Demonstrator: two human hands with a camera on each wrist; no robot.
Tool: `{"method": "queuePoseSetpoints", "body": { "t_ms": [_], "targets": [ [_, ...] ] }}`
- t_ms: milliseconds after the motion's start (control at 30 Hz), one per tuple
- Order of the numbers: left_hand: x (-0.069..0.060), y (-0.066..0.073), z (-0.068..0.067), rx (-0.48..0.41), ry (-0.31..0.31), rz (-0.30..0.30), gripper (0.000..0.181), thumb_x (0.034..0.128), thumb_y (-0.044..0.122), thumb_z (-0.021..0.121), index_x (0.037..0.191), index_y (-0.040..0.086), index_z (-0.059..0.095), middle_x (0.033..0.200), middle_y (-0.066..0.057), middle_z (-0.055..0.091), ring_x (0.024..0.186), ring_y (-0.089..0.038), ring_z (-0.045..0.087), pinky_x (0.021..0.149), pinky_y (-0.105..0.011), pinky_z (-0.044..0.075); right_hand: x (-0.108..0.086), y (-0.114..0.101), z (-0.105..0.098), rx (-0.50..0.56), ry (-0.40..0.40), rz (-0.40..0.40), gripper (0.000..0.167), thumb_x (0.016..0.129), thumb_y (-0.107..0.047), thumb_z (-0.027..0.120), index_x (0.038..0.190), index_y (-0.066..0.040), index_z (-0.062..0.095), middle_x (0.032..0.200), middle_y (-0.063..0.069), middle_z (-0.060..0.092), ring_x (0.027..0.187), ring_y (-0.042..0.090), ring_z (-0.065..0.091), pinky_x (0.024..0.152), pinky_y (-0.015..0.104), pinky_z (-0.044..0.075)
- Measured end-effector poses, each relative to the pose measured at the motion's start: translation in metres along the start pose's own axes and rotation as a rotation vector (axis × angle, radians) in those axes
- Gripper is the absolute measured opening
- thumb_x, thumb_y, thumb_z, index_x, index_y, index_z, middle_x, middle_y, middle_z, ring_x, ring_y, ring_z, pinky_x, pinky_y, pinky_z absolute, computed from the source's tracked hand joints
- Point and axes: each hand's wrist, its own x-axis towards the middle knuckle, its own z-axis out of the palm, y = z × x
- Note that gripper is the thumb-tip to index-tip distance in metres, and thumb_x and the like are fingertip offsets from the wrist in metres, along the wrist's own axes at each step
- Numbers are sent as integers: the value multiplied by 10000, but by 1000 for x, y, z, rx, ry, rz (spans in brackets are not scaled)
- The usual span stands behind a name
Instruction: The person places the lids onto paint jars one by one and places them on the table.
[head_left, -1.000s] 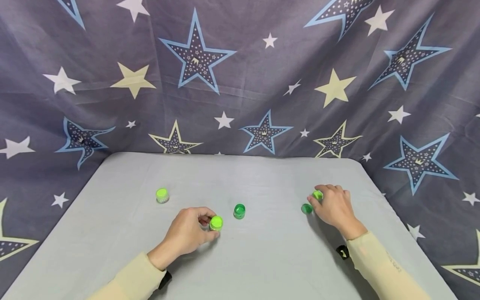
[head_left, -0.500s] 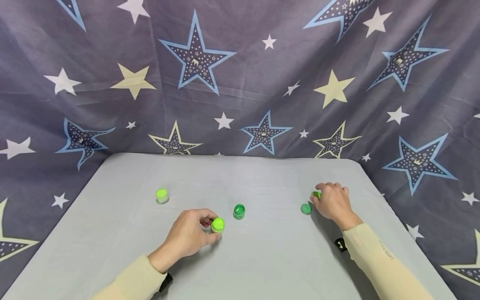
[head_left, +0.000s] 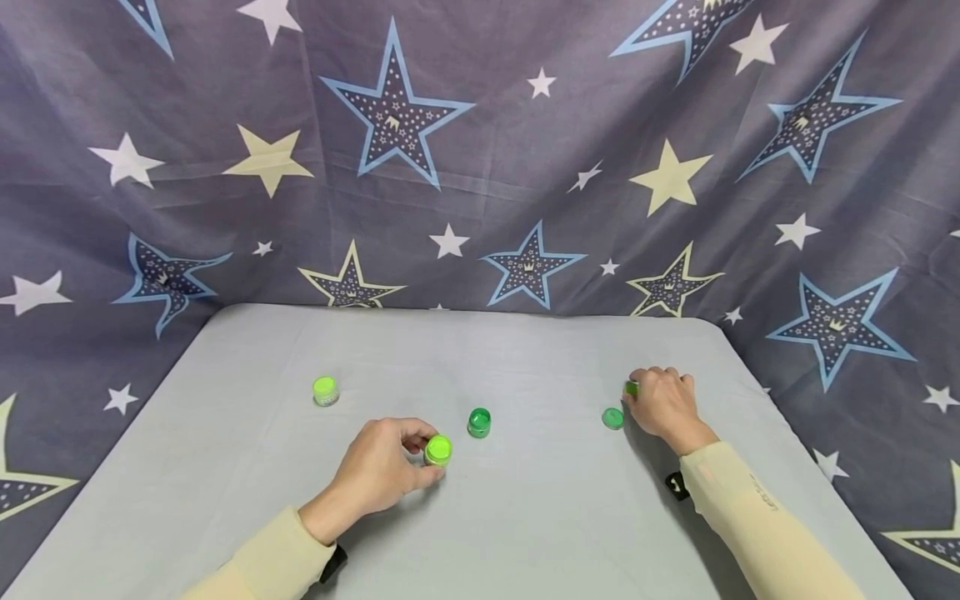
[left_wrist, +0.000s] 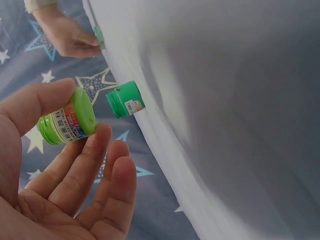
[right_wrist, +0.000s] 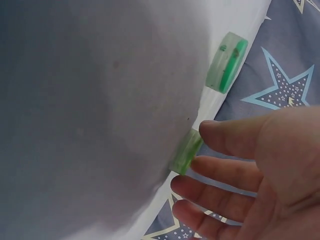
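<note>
My left hand pinches a lidless light green paint jar between thumb and fingers, above the table. Its screw neck and printed label show in the left wrist view, where the other fingers of my left hand spread below the jar. At the right, my right hand has thumb and index finger at the rim of a light green lid, low at the table. Nearer me lies a darker green lid. A green paint jar stands without a lid right of my left hand.
Another light green jar stands at the back left of the table. A grey curtain printed with stars hangs behind the table and along its sides.
My right hand has moved slightly left and down with the light green lid, which has turned flatter. My left hand has shifted the jar slightly to the right.
</note>
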Motion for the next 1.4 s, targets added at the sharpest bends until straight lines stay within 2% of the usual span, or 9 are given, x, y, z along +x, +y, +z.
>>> {"method": "queuePoseSetpoints", "body": {
  "t_ms": [200, 300, 433, 633, 1033, 1400],
  "targets": [
    [0, 2, 0, 3, 4, 4, 299, 697, 156, 954, 911, 251, 767, 823, 140, 672, 825, -120, 643, 738, -330, 506, 3, 2, 2, 4, -17, -2, 67, 916, -135, 720, 929, -69, 712, 833, 105, 644, 801, 342, 548, 744, 512, 346],
    [0, 2, 1, 1, 2, 2, 299, 697, 158, 953, 910, 253, 767, 824, 141, 672, 828, -124, 644, 738, -331, 505, 4, 3, 3, -2, -22, -1, 90, 916, -130, 724, 848, -101, 674, 792, 81, 621, 784, 325, 545, 751, 512, 345],
    [0, 2, 2, -3, 1, 2, 299, 696, 157, 954, 906, 258, 766, 824, 144, 674, 831, -122, 644, 739, -332, 505, 4, 3, 3, -9, -22, 0, 65, 916, -137, 733, 909, -79, 703, 809, 91, 635, 796, 324, 558, 766, 519, 350],
    [0, 3, 3, -10, 1, -4, 302, 693, 153, 954, 909, 252, 768, 829, 142, 678, 831, -120, 644, 738, -333, 506, 1, 2, 0, 5, 7, 0, 181, 913, -152, 746, 1055, -39, 736, 874, 124, 671, 829, 345, 578, 775, 530, 349],
    [2, 6, 5, -18, -9, -15, 296, 702, 156, 952, 906, 262, 767, 833, 138, 676, 842, -126, 645, 749, -342, 506, -10, -1, -5, 40, 98, -18, 247, 873, -176, 804, 1067, -32, 750, 900, 133, 701, 846, 360, 606, 751, 525, 350],
    [3, 8, 7, -33, -14, -5, 294, 706, 156, 950, 913, 258, 768, 842, 138, 678, 840, -107, 637, 749, -334, 509, -21, -13, -15, 74, 190, -79, 277, 840, -159, 834, 1076, -33, 760, 906, 134, 712, 843, 363, 617, 743, 537, 350]
  ]
}}
